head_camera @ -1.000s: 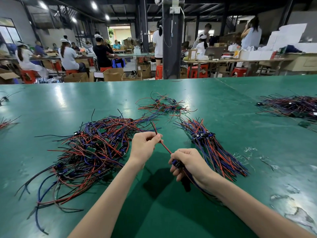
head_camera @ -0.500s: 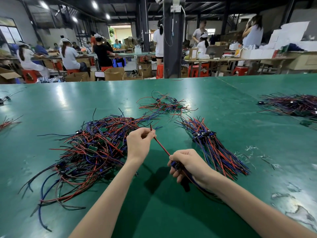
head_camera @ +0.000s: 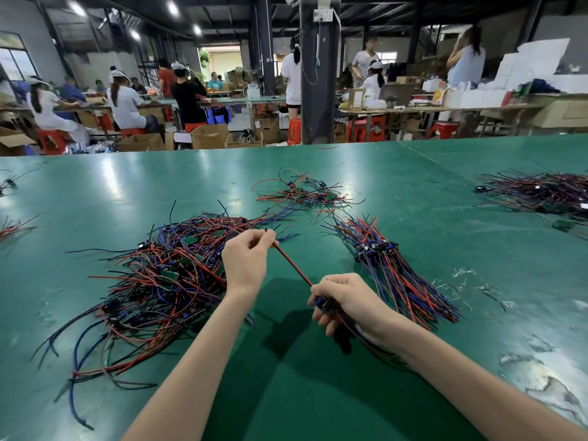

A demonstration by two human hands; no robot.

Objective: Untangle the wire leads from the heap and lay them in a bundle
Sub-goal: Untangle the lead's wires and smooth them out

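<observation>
A tangled heap (head_camera: 159, 281) of red, blue and black wire leads with small green boards lies left of centre on the green table (head_camera: 318, 393). A tidy bundle (head_camera: 391, 268) of leads lies to the right, fanned toward me. One wire lead (head_camera: 292, 265), red and black, is stretched taut between my hands. My left hand (head_camera: 246, 259) pinches its far end above the heap's right edge. My right hand (head_camera: 343, 302) grips the lead's blue connector end, with more wire trailing under my wrist.
A smaller loose tangle (head_camera: 302, 194) lies beyond my hands. Another pile of leads (head_camera: 547, 192) sits at the far right, and stray wires (head_camera: 12, 226) at the left edge. Plastic scraps (head_camera: 467, 284) litter the table on the right. People work at benches beyond the table.
My left hand has slid farther along the red lead toward its tip, so less wire sticks out past the fingers. My right hand has kept its grip in nearly the same place.
</observation>
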